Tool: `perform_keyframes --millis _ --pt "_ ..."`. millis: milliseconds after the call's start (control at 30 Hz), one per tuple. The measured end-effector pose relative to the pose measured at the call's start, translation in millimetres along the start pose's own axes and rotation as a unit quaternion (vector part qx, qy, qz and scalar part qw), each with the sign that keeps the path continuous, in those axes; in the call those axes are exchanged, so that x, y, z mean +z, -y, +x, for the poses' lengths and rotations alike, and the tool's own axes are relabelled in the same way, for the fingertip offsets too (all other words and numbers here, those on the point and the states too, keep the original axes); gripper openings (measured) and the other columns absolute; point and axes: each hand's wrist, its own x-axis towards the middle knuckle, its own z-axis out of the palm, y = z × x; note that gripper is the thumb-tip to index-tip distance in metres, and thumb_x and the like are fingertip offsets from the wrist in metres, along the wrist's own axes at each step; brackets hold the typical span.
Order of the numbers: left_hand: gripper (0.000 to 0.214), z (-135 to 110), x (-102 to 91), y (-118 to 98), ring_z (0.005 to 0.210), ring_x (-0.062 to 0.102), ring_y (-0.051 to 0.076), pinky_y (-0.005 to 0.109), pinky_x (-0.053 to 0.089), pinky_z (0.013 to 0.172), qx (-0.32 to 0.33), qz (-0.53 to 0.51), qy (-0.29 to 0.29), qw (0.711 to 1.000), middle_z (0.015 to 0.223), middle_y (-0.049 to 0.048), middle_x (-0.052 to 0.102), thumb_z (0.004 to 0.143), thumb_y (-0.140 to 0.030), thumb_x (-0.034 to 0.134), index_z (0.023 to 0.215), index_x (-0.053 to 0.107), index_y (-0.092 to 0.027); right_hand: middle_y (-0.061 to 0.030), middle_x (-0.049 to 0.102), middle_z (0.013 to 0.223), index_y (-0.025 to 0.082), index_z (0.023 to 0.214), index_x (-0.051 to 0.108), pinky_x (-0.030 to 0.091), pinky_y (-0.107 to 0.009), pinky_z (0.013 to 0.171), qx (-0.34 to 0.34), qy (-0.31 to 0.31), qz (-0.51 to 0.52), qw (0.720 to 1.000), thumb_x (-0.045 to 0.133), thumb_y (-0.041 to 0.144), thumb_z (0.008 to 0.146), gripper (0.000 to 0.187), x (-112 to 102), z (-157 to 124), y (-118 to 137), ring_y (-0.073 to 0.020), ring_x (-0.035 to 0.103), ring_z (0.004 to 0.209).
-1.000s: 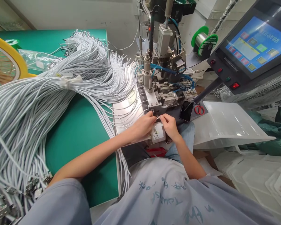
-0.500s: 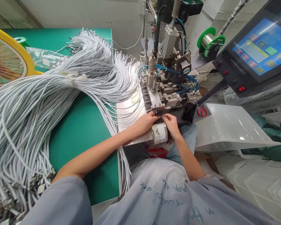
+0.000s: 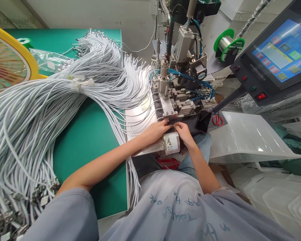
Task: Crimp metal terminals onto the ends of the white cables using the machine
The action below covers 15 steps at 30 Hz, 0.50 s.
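My left hand [image 3: 161, 128] is closed at the front edge of the bench machine [image 3: 167, 106], fingertips pinched. Facing it, my right hand [image 3: 183, 131] pinches from the other side. Between the fingertips sits a small metal piece [image 3: 172, 126], too small and too covered to name exactly. Just below the hands is a cylinder with a white label [image 3: 172, 142]. White cables [image 3: 137, 117] run from the left, side by side, into the machine's edge, close to my left hand. They come from a big tied bundle of white cables [image 3: 65, 87] with metal connectors on the ends.
A green table [image 3: 87, 134] carries the bundle at the left, beside a yellow-rimmed fan [image 3: 31, 53]. Right of the hands lie a phone [image 3: 203, 121] and red-handled scissors [image 3: 218, 121]. A solder wire spool [image 3: 227, 45] and touch screen [image 3: 282, 50] stand beyond, above a white plastic tray [image 3: 253, 137].
Both hands keep nearly the same place and pinch. The view has shifted slightly, so the machine and screen appear a little further right.
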Motion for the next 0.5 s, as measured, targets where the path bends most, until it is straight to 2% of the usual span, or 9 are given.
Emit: perform_keyframes --millis 233,367,500 --pt "0.036 0.0 -2.0 -1.0 0.083 0.059 0.014 0.024 0.047 0.074 0.005 0.002 -0.001 1.0 0.103 0.0087 0.057 0.086 -0.004 0.036 0.111 0.06 -0.013 0.0022 0.056 0.058 0.018 0.068 0.059 0.037 -0.023 0.046 0.007 -0.008 0.014 1.0 0.063 0.039 0.063 0.022 -2.0 2.9 5.4 -0.0109 0.05 0.051" --pt "0.036 0.6 -0.1 -0.1 0.085 0.059 0.015 0.023 0.046 0.073 0.01 0.016 -0.001 1.0 0.102 0.0087 0.057 0.085 -0.002 0.037 0.11 0.06 -0.013 0.0022 0.056 0.059 0.018 0.064 0.057 0.038 -0.023 0.047 -0.002 -0.002 -0.006 1.0 0.064 0.037 0.06 0.021 -1.9 6.3 5.9 -0.0106 0.051 0.051" --pt "0.038 1.3 1.3 0.4 0.085 0.059 0.016 0.023 0.045 0.071 0.012 0.031 0.0 0.999 0.103 0.0087 0.057 0.085 -0.002 0.038 0.113 0.059 -0.014 0.0034 0.053 0.057 0.019 0.065 0.055 0.036 -0.023 0.047 0.02 0.007 0.007 1.0 0.062 0.037 0.06 0.02 -2.5 6.5 2.4 -0.0102 0.049 0.051"
